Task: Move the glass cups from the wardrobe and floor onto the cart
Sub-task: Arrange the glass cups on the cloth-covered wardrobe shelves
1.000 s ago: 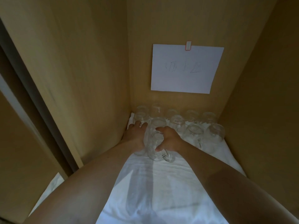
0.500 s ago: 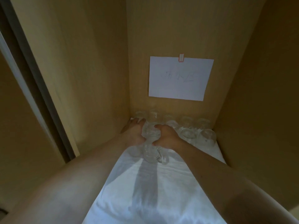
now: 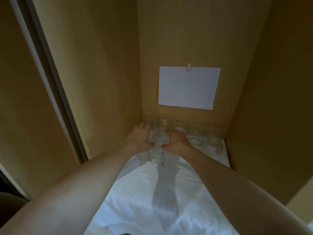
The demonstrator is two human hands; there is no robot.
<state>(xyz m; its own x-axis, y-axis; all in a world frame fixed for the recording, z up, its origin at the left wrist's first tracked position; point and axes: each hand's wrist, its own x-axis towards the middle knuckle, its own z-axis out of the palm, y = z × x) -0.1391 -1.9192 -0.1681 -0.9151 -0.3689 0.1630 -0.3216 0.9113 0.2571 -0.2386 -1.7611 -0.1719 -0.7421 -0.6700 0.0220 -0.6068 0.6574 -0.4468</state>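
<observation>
Several clear glass cups (image 3: pixel 213 143) stand in rows on a white cloth (image 3: pixel 169 200) at the back of the wardrobe's floor. My left hand (image 3: pixel 139 139) and my right hand (image 3: pixel 177 143) reach deep inside and close from both sides on a cluster of glass cups (image 3: pixel 158 140) at the left of the rows. The right hand's fingers and thumb curl round a cup. The left hand wraps the cups' left side, fingers pointing to the back corner. A cup with a handle (image 3: pixel 160 158) sits just below the hands. No cart is in view.
Wooden wardrobe walls close in on the left (image 3: pixel 101 82) and right (image 3: pixel 271 99). A white paper sheet (image 3: pixel 188 88) is clipped to the back panel. A sliding door rail (image 3: pixel 55 92) runs down the left.
Both hands stay on the same cluster of cups and have edged a little toward the back wall. My head has drawn back, so the paper sits lower in view.
</observation>
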